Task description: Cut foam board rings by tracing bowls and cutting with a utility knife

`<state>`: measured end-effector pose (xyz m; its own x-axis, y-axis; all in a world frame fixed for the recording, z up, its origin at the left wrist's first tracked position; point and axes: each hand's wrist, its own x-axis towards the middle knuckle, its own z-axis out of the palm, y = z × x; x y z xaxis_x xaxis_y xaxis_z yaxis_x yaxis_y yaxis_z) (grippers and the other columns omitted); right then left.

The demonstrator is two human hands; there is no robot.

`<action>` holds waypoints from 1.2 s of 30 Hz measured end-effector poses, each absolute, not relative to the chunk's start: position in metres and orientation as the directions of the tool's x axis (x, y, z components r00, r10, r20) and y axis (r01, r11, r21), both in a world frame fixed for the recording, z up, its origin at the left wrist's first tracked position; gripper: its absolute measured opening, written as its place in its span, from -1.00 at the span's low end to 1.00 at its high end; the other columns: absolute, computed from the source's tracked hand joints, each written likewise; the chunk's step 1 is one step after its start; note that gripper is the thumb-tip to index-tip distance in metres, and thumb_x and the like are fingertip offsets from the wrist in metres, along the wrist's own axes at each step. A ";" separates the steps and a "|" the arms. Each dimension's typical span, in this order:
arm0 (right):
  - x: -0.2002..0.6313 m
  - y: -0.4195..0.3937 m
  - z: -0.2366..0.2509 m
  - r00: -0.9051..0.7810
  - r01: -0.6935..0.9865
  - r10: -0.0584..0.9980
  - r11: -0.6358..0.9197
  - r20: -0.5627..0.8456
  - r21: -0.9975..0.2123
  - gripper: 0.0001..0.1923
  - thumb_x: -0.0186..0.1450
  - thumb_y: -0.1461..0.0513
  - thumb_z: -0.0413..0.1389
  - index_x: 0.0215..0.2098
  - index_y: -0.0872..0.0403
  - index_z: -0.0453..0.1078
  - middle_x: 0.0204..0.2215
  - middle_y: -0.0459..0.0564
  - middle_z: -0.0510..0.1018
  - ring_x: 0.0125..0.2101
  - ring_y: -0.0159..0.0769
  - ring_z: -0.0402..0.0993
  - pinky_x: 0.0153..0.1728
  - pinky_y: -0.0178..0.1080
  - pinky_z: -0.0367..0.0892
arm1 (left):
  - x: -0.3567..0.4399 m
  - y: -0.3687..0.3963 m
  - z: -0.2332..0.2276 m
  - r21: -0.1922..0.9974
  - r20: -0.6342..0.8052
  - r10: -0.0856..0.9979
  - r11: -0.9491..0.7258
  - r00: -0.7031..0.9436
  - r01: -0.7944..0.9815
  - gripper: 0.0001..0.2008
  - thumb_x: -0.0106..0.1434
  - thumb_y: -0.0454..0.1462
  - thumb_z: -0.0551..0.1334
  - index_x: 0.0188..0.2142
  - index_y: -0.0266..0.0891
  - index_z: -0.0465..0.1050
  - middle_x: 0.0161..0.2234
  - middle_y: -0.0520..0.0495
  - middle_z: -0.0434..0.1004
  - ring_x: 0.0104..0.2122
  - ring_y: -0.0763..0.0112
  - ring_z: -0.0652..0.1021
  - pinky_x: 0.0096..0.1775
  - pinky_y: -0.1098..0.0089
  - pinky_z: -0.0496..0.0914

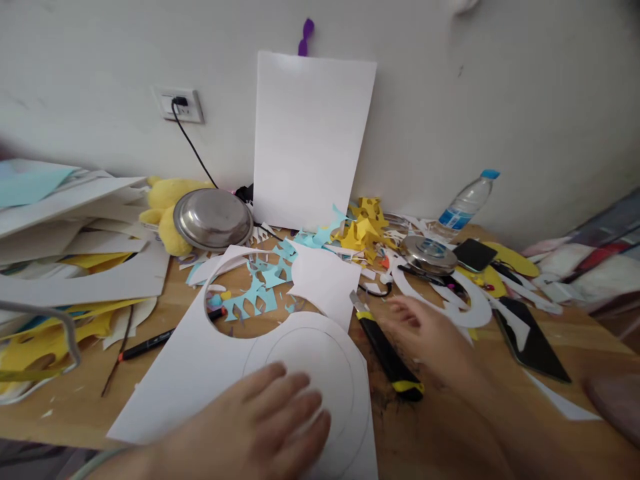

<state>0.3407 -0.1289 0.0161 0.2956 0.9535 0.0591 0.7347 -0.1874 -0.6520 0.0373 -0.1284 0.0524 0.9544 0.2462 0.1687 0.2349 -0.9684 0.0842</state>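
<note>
My left hand (273,417) lies over a white paper sheet (185,373), its fingers stretched out and resting flat. A round hole is cut through the upper part of this sheet, and pencilled circles are drawn near my fingers. My right hand (425,333) is just right of a black and yellow utility knife (387,353), its fingers loosely bent and apart with nothing visible in them. The knife lies on the table with its blade end pointing away from me. Behind it is another cut white piece (325,277) with curved edges.
Stacked paper and card (80,247) fill the left side. A metal bowl (214,219) leans on a yellow plush toy (167,200). A white board (313,140) stands against the wall. Blue and yellow scraps, a marker (147,345), a water bottle (467,203) and a phone (533,340) lie around.
</note>
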 end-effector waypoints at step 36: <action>0.314 -0.079 0.001 0.232 0.452 0.926 -0.374 -0.298 -0.810 -0.85 0.03 0.28 0.12 -0.47 0.05 0.20 -0.71 -0.13 0.39 -0.72 -0.36 0.31 -0.65 -0.30 0.18 | 0.114 -0.124 -0.008 -0.205 0.139 -0.103 -0.976 0.985 -0.073 -0.62 0.35 -0.17 -0.05 0.14 -0.01 0.20 0.11 -0.10 0.30 0.06 0.10 0.36 -0.01 0.09 0.24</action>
<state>0.3143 -0.0789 0.0007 0.2321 0.9259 -0.2982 0.4520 -0.3741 -0.8098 0.1136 -0.1242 -0.0082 0.9849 -0.1027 0.1391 -0.0728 -0.9760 -0.2054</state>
